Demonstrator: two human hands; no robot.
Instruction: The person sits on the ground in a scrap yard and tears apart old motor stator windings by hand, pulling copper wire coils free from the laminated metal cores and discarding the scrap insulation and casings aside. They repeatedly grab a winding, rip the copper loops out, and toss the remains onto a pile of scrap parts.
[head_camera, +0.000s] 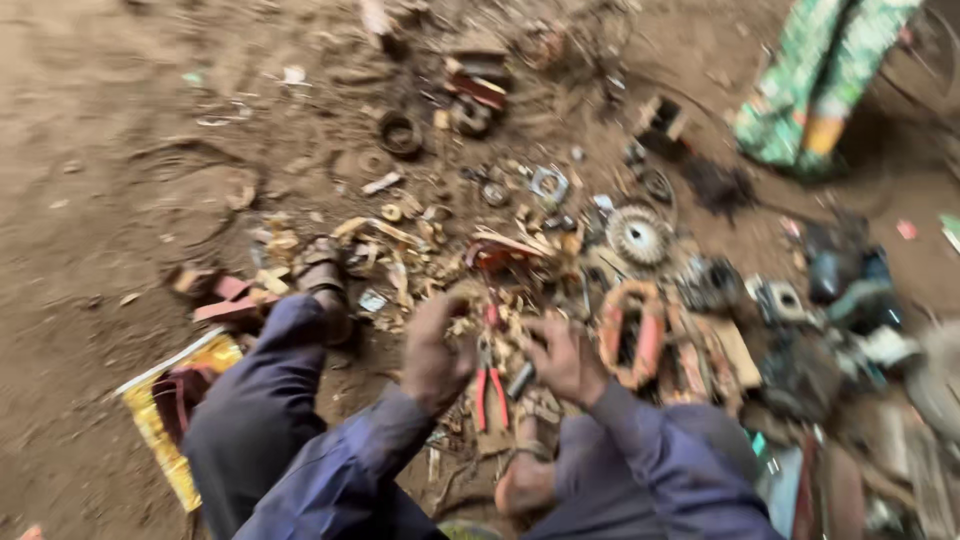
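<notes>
The picture is blurred by motion. My left hand (433, 352) is curled in a loose fist over a heap of tan scraps and small parts (400, 260) on the dirt; whether it holds anything is unclear. My right hand (562, 358) is closed around a small grey cylinder (520, 381) that pokes out on its left side. Red-handled pliers (490, 388) sit between the two hands, handles pointing toward me. Both arms wear blue sleeves.
An orange oval winding (630, 335) and a pale toothed disc (638, 235) lie right of my hands among dark machine parts. A dark ring (400, 133) lies farther off. A yellow bag (165, 425) is at left. A person in green patterned clothing (820, 80) stands top right.
</notes>
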